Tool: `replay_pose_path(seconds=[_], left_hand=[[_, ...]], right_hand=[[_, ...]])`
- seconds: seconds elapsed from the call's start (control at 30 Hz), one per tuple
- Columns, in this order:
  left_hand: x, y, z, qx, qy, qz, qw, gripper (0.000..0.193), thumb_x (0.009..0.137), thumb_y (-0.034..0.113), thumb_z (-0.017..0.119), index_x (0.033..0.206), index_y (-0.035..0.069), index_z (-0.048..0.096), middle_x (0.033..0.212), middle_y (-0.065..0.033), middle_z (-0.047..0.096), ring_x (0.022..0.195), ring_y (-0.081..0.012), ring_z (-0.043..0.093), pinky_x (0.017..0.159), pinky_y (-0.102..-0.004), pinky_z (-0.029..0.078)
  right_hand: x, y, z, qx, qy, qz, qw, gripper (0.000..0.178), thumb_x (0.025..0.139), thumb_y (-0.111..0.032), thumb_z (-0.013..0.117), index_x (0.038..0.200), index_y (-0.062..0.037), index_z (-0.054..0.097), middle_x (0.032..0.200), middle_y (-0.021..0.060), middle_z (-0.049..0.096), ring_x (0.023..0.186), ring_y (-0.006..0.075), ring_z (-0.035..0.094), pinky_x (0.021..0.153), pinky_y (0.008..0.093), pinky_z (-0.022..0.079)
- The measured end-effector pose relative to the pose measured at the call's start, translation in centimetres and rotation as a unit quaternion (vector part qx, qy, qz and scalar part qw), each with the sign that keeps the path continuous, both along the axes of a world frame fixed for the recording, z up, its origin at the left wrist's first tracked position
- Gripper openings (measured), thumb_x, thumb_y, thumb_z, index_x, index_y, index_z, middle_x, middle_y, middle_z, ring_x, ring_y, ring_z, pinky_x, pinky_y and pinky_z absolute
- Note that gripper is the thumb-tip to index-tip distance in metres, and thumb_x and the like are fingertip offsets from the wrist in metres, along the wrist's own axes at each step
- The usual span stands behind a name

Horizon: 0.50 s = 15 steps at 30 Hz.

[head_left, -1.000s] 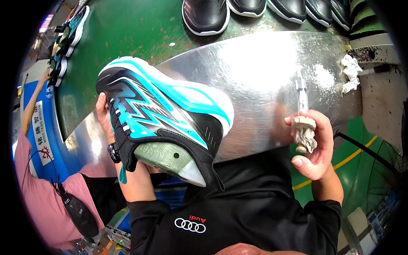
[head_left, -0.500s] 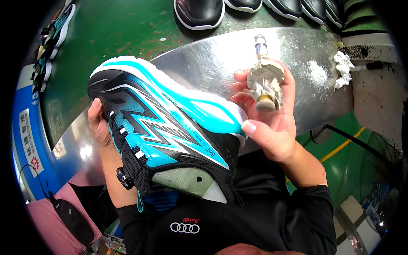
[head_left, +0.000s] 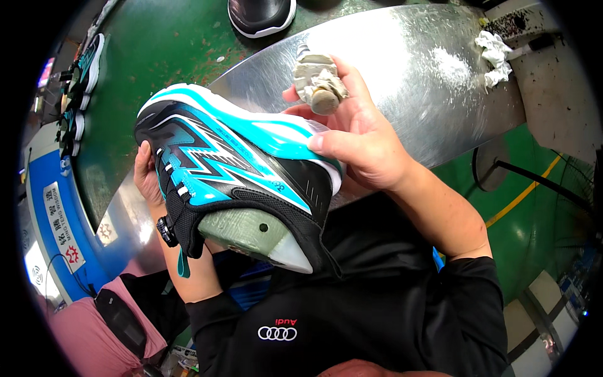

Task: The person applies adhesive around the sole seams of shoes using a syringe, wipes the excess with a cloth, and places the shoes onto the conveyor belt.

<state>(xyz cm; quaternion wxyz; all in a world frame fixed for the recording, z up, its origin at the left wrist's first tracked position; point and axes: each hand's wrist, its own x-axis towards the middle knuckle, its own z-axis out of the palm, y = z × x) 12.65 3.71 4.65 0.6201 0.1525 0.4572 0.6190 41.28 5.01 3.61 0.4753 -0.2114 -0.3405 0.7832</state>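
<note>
A black and turquoise sneaker (head_left: 217, 149) with a white and turquoise sole is tilted on its side before me, toe to the far left. A green-grey shoe last (head_left: 242, 232) fills its opening. My left hand (head_left: 148, 176) is closed round the forefoot from the left, its fingers partly hidden behind the shoe. At the heel, the thumb of my right hand (head_left: 367, 141) presses on the sole edge. That same hand also grips a cloth-wrapped tool (head_left: 319, 81) with a round, pale, blunt end, held above the sole. The tool's other end is mostly hidden by the wrapping.
Beneath my hands lies a shiny metal work plate (head_left: 402, 69) with white powder (head_left: 452, 68) on it. Crumpled white tissue (head_left: 494, 56) sits at its right end. Beyond is a green surface bearing a black shoe (head_left: 260, 16); more shoes (head_left: 81, 81) line the left.
My right hand and the wrapped tool have moved left and away from me. The sneaker has turned slightly. The whole view has shifted, so fewer shoes show at the far edge.
</note>
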Motion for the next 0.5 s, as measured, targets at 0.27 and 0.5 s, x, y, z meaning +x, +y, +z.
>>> replay_pose_path(seconds=[0.27,0.5], left_hand=[[1.5,-0.4,1.2,0.017,0.012,0.005,1.000,0.032,0.087,0.027,0.052,0.106,0.002,0.061,0.102,-0.0149,0.065,0.089,-0.0261,0.065,0.081,-0.0412,0.054],[-2.5,-0.5,-0.5,0.017,-0.054,-0.063,0.996,0.043,0.089,0.029,0.049,0.119,-0.002,0.052,0.115,-0.0208,0.059,0.104,-0.0335,0.059,0.090,-0.0494,0.049]], right_hand=[[-0.3,0.2,0.1,0.007,0.004,0.028,1.000,0.088,0.073,0.003,0.061,0.144,-0.0073,0.010,0.125,0.0166,0.042,0.117,0.0239,0.044,0.102,0.0375,0.035],[-0.5,0.3,0.2,-0.013,0.026,0.048,0.998,0.091,0.073,0.001,0.066,0.144,-0.0055,0.010,0.125,0.0157,0.043,0.119,0.0225,0.044,0.103,0.0359,0.034]])
